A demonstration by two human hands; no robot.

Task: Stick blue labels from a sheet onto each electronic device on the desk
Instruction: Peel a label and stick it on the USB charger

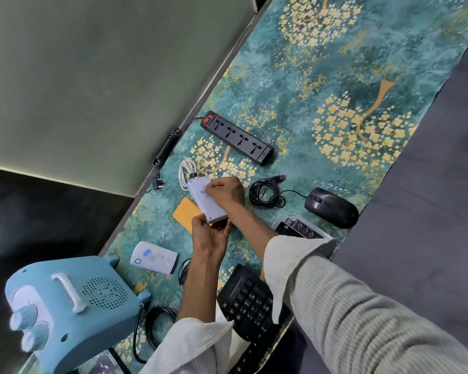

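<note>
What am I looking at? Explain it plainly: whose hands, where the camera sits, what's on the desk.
No machine here: a person works with bare hands, filmed by one camera worn on the head, looking down. The left hand grips the near end of a grey box; the right hand holds a blue label against its top. On the patterned desk cover lie a power strip, mouse, keyboard, a white device already labelled, and a blue appliance with knobs.

Teal desk cover (281, 85) with yellow blossoms; black power strip (238, 137), mouse (331, 207), keyboard (247, 298); blue heater (73, 306); grey adapter (210, 206), blue label (202, 190).
</note>
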